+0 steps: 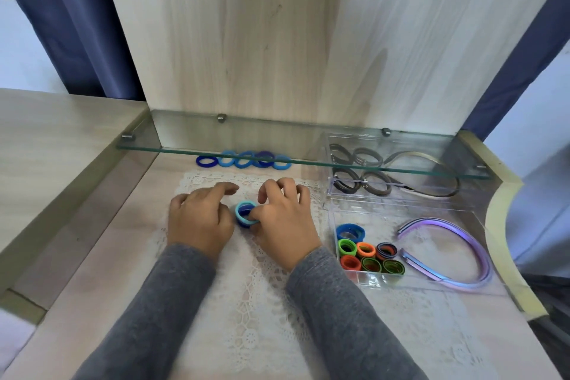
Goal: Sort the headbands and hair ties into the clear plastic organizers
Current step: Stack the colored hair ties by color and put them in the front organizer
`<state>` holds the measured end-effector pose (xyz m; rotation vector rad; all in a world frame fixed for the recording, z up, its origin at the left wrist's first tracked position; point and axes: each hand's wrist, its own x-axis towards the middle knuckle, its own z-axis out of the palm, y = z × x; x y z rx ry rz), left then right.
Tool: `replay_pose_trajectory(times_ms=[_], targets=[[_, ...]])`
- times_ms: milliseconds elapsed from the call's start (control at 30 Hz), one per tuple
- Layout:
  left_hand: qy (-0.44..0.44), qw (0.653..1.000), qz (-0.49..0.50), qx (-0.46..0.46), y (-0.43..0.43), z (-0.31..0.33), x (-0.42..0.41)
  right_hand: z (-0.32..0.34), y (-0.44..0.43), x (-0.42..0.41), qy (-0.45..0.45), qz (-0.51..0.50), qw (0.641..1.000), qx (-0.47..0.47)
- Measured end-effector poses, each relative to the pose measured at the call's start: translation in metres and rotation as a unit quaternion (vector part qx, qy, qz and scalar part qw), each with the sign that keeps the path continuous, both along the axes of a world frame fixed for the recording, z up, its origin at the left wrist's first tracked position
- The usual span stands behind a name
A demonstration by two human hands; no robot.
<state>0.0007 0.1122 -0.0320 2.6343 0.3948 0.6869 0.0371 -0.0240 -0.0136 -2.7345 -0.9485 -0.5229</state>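
Note:
A small bundle of blue hair ties (pixel 244 213) stands on the lace mat between my hands. My right hand (pixel 285 220) pinches it with thumb and fingers. My left hand (pixel 202 216) lies against its left side, fingers curled; whether it grips the bundle is hidden. A row of loose blue hair ties (pixel 243 160) lies further back under the glass shelf. The near clear organizer (pixel 331 225) holds blue, green and orange rolled ties (pixel 367 251) and a purple headband (pixel 456 251). The far clear organizer (pixel 329 187) holds dark ties and a dark headband (pixel 431 160).
A glass shelf (pixel 216 133) juts out over the back of the desk, above the loose ties and the far organizer. A white lace mat (pixel 265 302) covers the desk middle. A wooden back panel stands behind; blue curtains hang at both sides.

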Motion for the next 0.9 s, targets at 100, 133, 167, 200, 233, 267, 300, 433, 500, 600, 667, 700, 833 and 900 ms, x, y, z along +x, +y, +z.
replay_pose_trajectory(times_ms=[100, 133, 167, 200, 233, 267, 300, 433, 500, 600, 667, 700, 833, 900], targets=[[0.024, 0.996, -0.034, -0.078, -0.014, 0.004, -0.013, 0.008, -0.013, -0.004, -0.004, 0.008, 1.0, -0.005], [0.024, 0.993, -0.046, -0.102, -0.018, 0.005, -0.017, 0.011, -0.018, -0.004, -0.006, 0.011, 1.0, -0.007], [0.025, 0.99, -0.054, -0.125, -0.022, 0.006, -0.019, 0.014, -0.023, -0.004, -0.004, 0.012, 1.0, -0.01], [0.029, 0.987, -0.062, -0.147, -0.025, 0.006, -0.021, 0.017, -0.028, -0.005, -0.003, 0.013, 1.0, -0.015], [0.033, 0.983, -0.07, -0.167, -0.029, 0.007, -0.022, 0.021, -0.034, -0.005, -0.002, 0.015, 1.0, -0.021], [0.036, 0.979, -0.078, -0.185, -0.033, 0.007, -0.022, 0.025, -0.04, -0.005, -0.002, 0.018, 0.999, -0.027], [0.039, 0.975, -0.086, -0.199, -0.037, 0.008, -0.022, 0.03, -0.046, -0.005, 0.002, 0.022, 0.999, -0.032], [0.051, 0.965, -0.112, -0.233, -0.06, 0.017, -0.018, 0.051, -0.077, -0.004, 0.024, 0.032, 0.997, -0.063], [0.048, 0.961, -0.132, -0.237, -0.072, 0.021, -0.015, 0.059, -0.092, -0.001, 0.032, 0.028, 0.997, -0.072], [0.043, 0.956, -0.17, -0.237, -0.089, 0.025, -0.01, 0.067, -0.114, 0.003, 0.042, 0.014, 0.994, -0.1], [0.048, 0.953, -0.187, -0.233, -0.102, 0.026, -0.004, 0.071, -0.13, 0.006, 0.048, 0.001, 0.993, -0.112], [0.051, 0.952, -0.193, -0.231, -0.108, 0.026, -0.001, 0.072, -0.136, 0.008, 0.054, -0.005, 0.992, -0.112], [0.063, 0.949, -0.215, -0.22, -0.13, 0.027, 0.01, 0.072, -0.16, 0.014, 0.084, -0.018, 0.99, -0.112], [0.074, 0.949, -0.22, -0.215, -0.139, 0.026, 0.014, 0.07, -0.17, 0.017, 0.093, -0.021, 0.988, -0.118]])
